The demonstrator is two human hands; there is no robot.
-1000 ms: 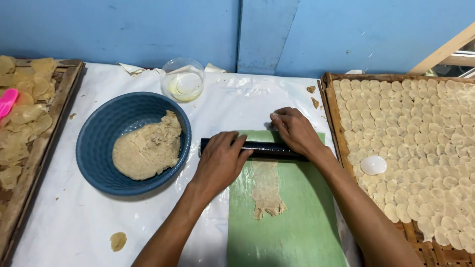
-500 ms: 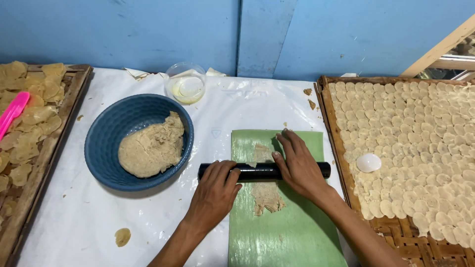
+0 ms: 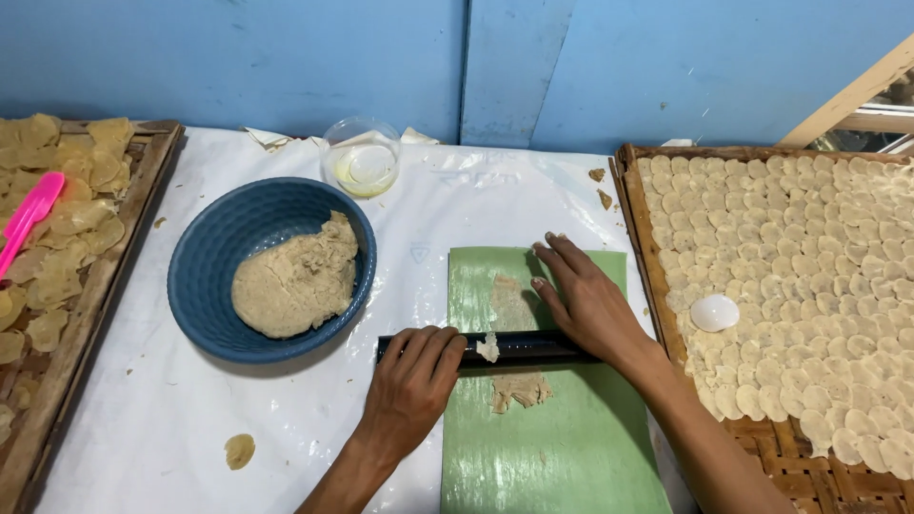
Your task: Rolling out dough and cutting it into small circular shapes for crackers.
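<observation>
A black rolling pin (image 3: 519,348) lies across a green mat (image 3: 571,447) with a thin smear of tan dough (image 3: 516,388) under it and a bit stuck on it. My left hand (image 3: 414,385) presses flat on the pin's left end. My right hand (image 3: 586,303) lies flat over its right end, fingers stretched toward the mat's far edge. Left of the mat stands a blue bowl (image 3: 205,276) holding a lump of dough (image 3: 295,281).
A woven tray (image 3: 771,462) at the right is covered with several round dough discs and a small white cap (image 3: 714,312). A wooden tray (image 3: 86,314) at the left holds dried chips and a pink spatula (image 3: 27,217). A clear cup (image 3: 362,162) stands behind the bowl.
Both hands have rolled the pin toward me along the green mat, from its far edge to its middle, spreading the dough thinner.
</observation>
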